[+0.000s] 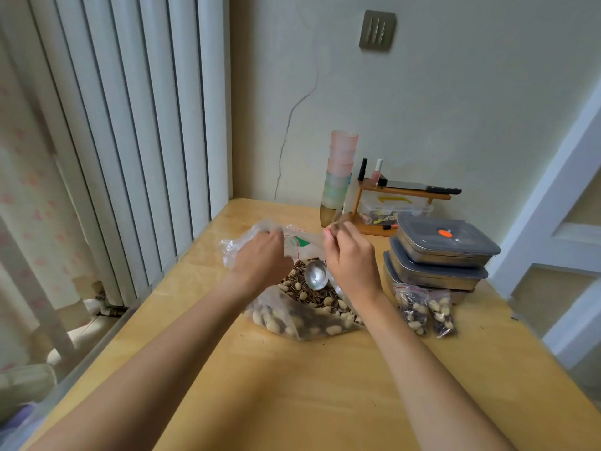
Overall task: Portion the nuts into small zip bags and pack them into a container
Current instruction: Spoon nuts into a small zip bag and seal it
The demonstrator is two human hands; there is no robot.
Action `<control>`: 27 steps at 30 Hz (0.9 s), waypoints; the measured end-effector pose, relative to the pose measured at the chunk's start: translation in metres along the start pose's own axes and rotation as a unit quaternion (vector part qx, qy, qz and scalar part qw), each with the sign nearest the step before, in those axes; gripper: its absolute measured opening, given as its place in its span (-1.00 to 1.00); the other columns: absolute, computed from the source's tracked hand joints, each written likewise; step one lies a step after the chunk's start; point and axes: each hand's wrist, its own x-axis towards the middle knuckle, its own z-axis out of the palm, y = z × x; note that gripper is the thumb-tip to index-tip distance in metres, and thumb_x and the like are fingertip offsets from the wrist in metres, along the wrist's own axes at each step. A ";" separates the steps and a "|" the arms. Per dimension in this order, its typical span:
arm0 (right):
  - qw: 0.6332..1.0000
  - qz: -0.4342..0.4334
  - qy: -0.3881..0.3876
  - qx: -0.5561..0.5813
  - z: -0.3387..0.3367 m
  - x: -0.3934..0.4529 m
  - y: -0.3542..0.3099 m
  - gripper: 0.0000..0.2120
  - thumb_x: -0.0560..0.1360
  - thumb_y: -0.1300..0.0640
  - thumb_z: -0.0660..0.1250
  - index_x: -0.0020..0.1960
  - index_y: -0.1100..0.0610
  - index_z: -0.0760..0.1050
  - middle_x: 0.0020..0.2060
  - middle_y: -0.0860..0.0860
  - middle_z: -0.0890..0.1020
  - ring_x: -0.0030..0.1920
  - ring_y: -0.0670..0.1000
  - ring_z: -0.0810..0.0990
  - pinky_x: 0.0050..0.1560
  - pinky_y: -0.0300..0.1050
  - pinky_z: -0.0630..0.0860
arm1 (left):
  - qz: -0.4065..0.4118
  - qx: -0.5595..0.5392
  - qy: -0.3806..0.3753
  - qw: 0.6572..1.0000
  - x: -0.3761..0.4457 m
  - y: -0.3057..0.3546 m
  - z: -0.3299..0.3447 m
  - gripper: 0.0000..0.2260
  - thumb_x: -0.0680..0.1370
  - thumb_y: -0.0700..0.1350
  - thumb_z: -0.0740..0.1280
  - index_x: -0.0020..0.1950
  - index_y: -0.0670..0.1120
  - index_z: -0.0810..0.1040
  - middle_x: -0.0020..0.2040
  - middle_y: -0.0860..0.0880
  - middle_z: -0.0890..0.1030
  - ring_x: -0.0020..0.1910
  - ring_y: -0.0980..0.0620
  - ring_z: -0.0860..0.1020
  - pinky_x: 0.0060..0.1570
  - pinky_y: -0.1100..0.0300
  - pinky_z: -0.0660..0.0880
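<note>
A large clear plastic bag (305,320) of peanuts and striped sunflower seeds lies open at the table's middle. My left hand (261,255) grips the bag's upper rim and holds it up. My right hand (351,258) has its fingers curled, pinching what looks like the handle end of a metal spoon (315,275). The spoon's bowl hangs just over the nuts inside the bag, and the hand hides most of the handle. Two filled small zip bags (422,309) lie to the right. Behind them stand three stacked steel containers (445,252) with grey lids.
The wooden table (292,385) meets a wall at the back and vertical blinds (130,125) on the left. At the back stand a stack of pastel cups (340,170), a small wooden shelf (403,190) with bottles, and a clear box (395,208).
</note>
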 end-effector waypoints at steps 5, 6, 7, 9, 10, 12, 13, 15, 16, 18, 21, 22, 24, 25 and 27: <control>0.995 0.034 -0.087 0.021 0.003 0.013 -0.013 -0.79 0.66 0.20 0.26 -0.12 0.25 0.52 -0.24 0.07 0.53 -0.28 0.07 0.50 -0.29 -0.06 0.42 | -0.011 0.008 -0.074 0.997 -0.002 -0.014 0.010 -0.75 0.54 -0.10 0.35 0.16 -0.19 0.51 0.10 -0.11 0.59 0.02 -0.09 0.55 -0.03 0.05 0.55; 0.994 0.048 -0.096 0.023 0.003 0.016 -0.016 -0.78 0.66 0.21 0.25 -0.15 0.23 0.50 -0.25 0.05 0.51 -0.28 0.07 0.48 -0.27 -0.05 0.41 | -0.016 0.021 -0.100 0.995 -0.003 -0.017 0.012 -0.77 0.54 -0.12 0.35 0.14 -0.18 0.52 0.08 -0.11 0.60 0.01 -0.10 0.58 -0.04 0.05 0.57; 0.992 0.068 -0.107 0.025 0.003 0.017 -0.016 -0.76 0.67 0.21 0.23 -0.17 0.20 0.47 -0.25 0.04 0.50 -0.27 0.06 0.48 -0.25 -0.05 0.39 | -0.020 0.036 -0.131 0.991 -0.005 -0.020 0.014 -0.79 0.53 -0.13 0.34 0.12 -0.18 0.51 0.04 -0.10 0.60 -0.02 -0.10 0.59 -0.10 0.08 0.58; 0.984 0.120 -0.130 0.030 0.005 0.019 -0.015 -0.71 0.69 0.18 0.17 -0.20 0.18 0.43 -0.25 0.05 0.53 -0.27 0.07 0.54 -0.22 0.02 0.49 | -0.029 0.062 -0.186 0.980 -0.008 -0.025 0.017 -0.86 0.51 -0.17 0.29 0.03 -0.17 0.49 -0.09 -0.08 0.55 -0.16 -0.06 0.53 -0.29 0.17 0.46; 0.979 0.144 -0.136 0.036 0.006 0.019 -0.014 -0.69 0.69 0.16 0.15 -0.21 0.19 0.43 -0.23 0.06 0.54 -0.27 0.09 0.60 -0.21 0.09 0.55 | -0.034 0.066 -0.203 0.976 -0.010 -0.027 0.018 -0.90 0.49 -0.18 0.28 -0.02 -0.16 0.47 -0.14 -0.07 0.51 -0.22 -0.05 0.48 -0.34 0.20 0.39; 0.971 0.187 -0.137 0.058 0.008 0.017 -0.011 -0.67 0.70 0.14 0.12 -0.21 0.20 0.43 -0.21 0.07 0.56 -0.30 0.08 0.66 -0.22 0.12 0.62 | -0.039 0.063 -0.212 0.974 -0.012 -0.029 0.022 -0.94 0.48 -0.17 0.27 -0.09 -0.14 0.45 -0.20 -0.06 0.47 -0.27 -0.03 0.42 -0.37 0.21 0.31; 0.966 0.206 -0.137 0.073 0.009 0.016 -0.012 -0.66 0.70 0.13 0.12 -0.20 0.22 0.45 -0.22 0.08 0.58 -0.33 0.01 0.68 -0.25 0.07 0.63 | -0.040 0.056 -0.208 0.976 -0.013 -0.030 0.023 -0.94 0.48 -0.17 0.28 -0.11 -0.15 0.44 -0.22 -0.06 0.46 -0.29 -0.02 0.40 -0.38 0.22 0.30; 0.957 0.231 -0.144 0.100 0.010 0.012 -0.015 -0.64 0.72 0.14 0.11 -0.18 0.27 0.47 -0.25 0.12 0.61 -0.43 -0.14 0.66 -0.33 -0.06 0.63 | -0.043 0.039 -0.196 0.979 -0.013 -0.031 0.026 -0.92 0.50 -0.16 0.29 -0.12 -0.16 0.46 -0.24 -0.05 0.46 -0.30 -0.01 0.39 -0.38 0.22 0.29; 0.954 0.238 -0.145 0.109 0.010 0.011 -0.017 -0.63 0.72 0.15 0.11 -0.17 0.28 0.49 -0.28 0.14 0.62 -0.45 -0.16 0.65 -0.35 -0.08 0.62 | -0.043 0.030 -0.192 0.980 -0.013 -0.032 0.027 -0.90 0.50 -0.15 0.31 -0.08 -0.18 0.49 -0.22 -0.06 0.49 -0.28 -0.03 0.42 -0.36 0.21 0.31; 0.942 0.268 -0.150 0.135 0.011 0.010 -0.020 -0.64 0.72 0.15 0.12 -0.13 0.32 0.51 -0.33 0.16 0.64 -0.48 -0.13 0.66 -0.35 -0.09 0.63 | -0.041 0.015 -0.187 0.981 -0.013 -0.033 0.028 -0.83 0.51 -0.14 0.35 0.04 -0.20 0.54 -0.11 -0.10 0.58 -0.18 -0.07 0.51 -0.29 0.17 0.39; 0.906 0.355 -0.147 0.179 0.014 0.008 -0.023 -0.70 0.72 0.15 0.14 -0.03 0.32 0.52 -0.37 0.13 0.67 -0.46 -0.05 0.68 -0.41 -0.22 0.61 | -0.031 -0.007 -0.160 0.987 -0.015 -0.033 0.030 -0.79 0.51 -0.19 0.36 0.12 -0.19 0.55 -0.04 -0.09 0.57 -0.10 -0.07 0.49 -0.24 0.14 0.39; 0.891 0.389 -0.143 0.185 0.014 0.007 -0.022 -0.72 0.72 0.15 0.15 0.00 0.29 0.53 -0.36 0.11 0.67 -0.45 -0.03 0.69 -0.41 -0.24 0.61 | -0.030 -0.017 -0.149 0.988 -0.015 -0.033 0.032 -0.79 0.51 -0.21 0.36 0.14 -0.18 0.55 -0.03 -0.08 0.56 -0.08 -0.07 0.48 -0.21 0.15 0.40; 0.864 0.448 -0.137 0.186 0.012 0.005 -0.018 -0.75 0.72 0.16 0.15 0.04 0.28 0.53 -0.34 0.12 0.69 -0.43 -0.01 0.71 -0.42 -0.27 0.59 | -0.035 -0.048 -0.128 0.990 -0.017 -0.033 0.034 -0.81 0.53 -0.24 0.32 0.13 -0.18 0.56 -0.02 -0.09 0.59 -0.08 -0.08 0.51 -0.17 0.12 0.44; 0.851 0.472 -0.134 0.187 0.012 0.004 -0.015 -0.74 0.71 0.16 0.15 0.05 0.30 0.53 -0.32 0.15 0.70 -0.42 0.01 0.71 -0.45 -0.28 0.56 | -0.039 -0.061 -0.114 0.991 -0.018 -0.033 0.035 -0.82 0.54 -0.24 0.28 0.12 -0.19 0.56 -0.01 -0.10 0.62 -0.08 -0.09 0.54 -0.16 0.11 0.47; 0.832 0.508 -0.119 0.188 0.008 0.003 -0.008 -0.74 0.70 0.17 0.13 0.05 0.31 0.52 -0.30 0.20 0.71 -0.43 0.01 0.71 -0.52 -0.33 0.48 | -0.049 -0.070 -0.080 0.993 -0.017 -0.036 0.036 -0.80 0.54 -0.25 0.23 0.12 -0.17 0.57 -0.04 -0.09 0.64 -0.12 -0.08 0.57 -0.19 0.13 0.51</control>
